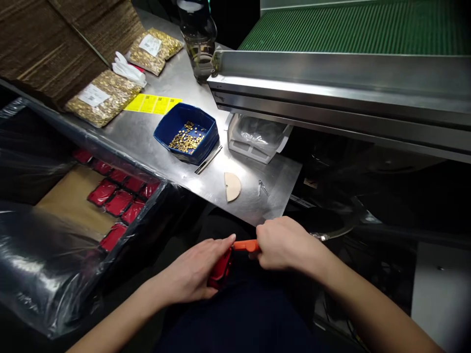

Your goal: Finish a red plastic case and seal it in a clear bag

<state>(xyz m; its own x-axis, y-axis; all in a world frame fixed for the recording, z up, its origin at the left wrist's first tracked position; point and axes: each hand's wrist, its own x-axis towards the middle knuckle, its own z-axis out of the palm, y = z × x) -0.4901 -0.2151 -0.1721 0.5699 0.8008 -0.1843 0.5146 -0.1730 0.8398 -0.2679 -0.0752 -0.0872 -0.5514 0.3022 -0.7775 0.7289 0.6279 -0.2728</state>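
Low in front of my lap, my left hand (193, 270) is closed around a red part with dark edges (221, 269). Its thumb reaches up to the near end of an orange tool (246, 245). My right hand (283, 242) is wrapped round the other end of that tool in a fist. The orange tool meets the top of the red part; its working tip is hidden, so I cannot tell its exact kind. Past my hands on the metal table (253, 206) lie a tan half-round disc (232, 187) and a small metal piece (262, 187).
A blue bin (164, 132) holds many small brass pieces, with a pen-like rod (208, 160) beside it. Farther back are bags of brass parts (106, 98), yellow labels (152, 104) and a bottle (200, 44). A conveyor (331, 29) spans the right; a plastic-lined box (69, 191) holds red parts.
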